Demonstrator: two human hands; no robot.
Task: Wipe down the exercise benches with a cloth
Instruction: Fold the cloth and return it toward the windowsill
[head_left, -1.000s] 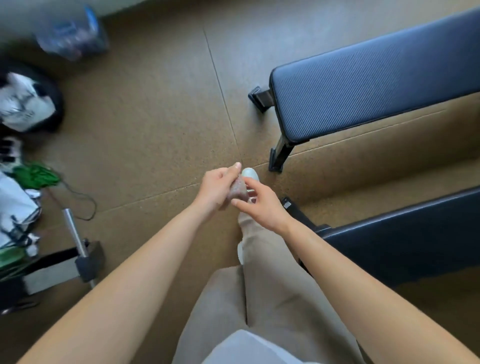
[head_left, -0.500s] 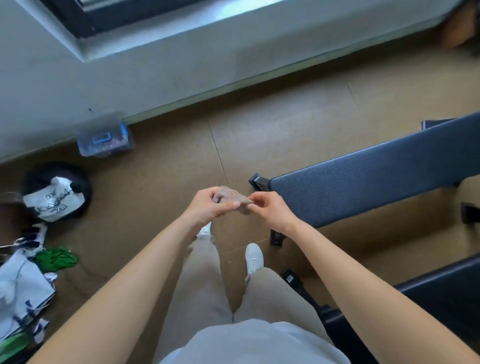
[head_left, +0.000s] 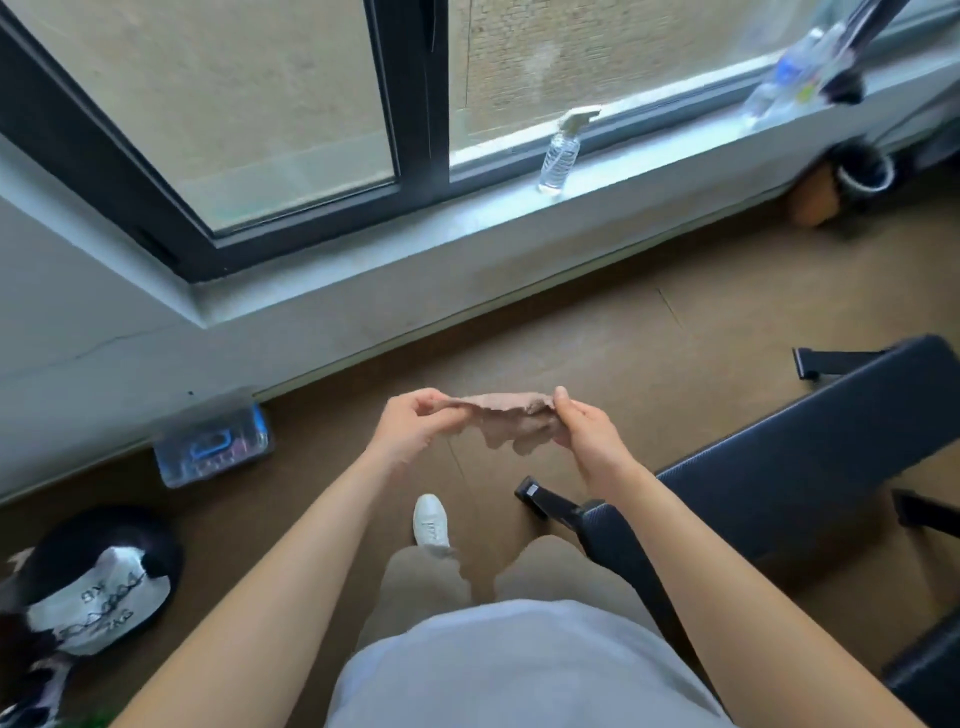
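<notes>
Lower left of frame: a black round object (head_left: 156, 545) is seen on the floor with a white label (head_left: 98, 597) across it. "KG" can be made out on the label; the rest of the lettering is not legible.

Left of centre, by the wall: a clear plastic box (head_left: 213, 448) with a blue latch is noted. No writing can be read on it.

Centre: the cloth (head_left: 511, 422) is held in the air above the floor, stretched between both hands and not yet on any bench. One end is pinched by the left hand (head_left: 410, 428) between thumb and curled fingers; the other end is gripped by the right hand (head_left: 587, 439) in the same way. The upper edge is drawn fairly taut and the lower part hangs in loose folds.

Handling, as judged: the cloth is taken to be thin, light, soft and limp, not fragile and not slippery. It is best held at the edges for unfolding, then bunched or folded into a pad under one palm for wiping.

Upper centre-right: a clear spray bottle (head_left: 560, 156) stands on the window sill (head_left: 649, 156). No label is readable.

Right: the dark padded exercise bench (head_left: 810, 457) is seen just beside the right forearm, untouched by the cloth.
</notes>
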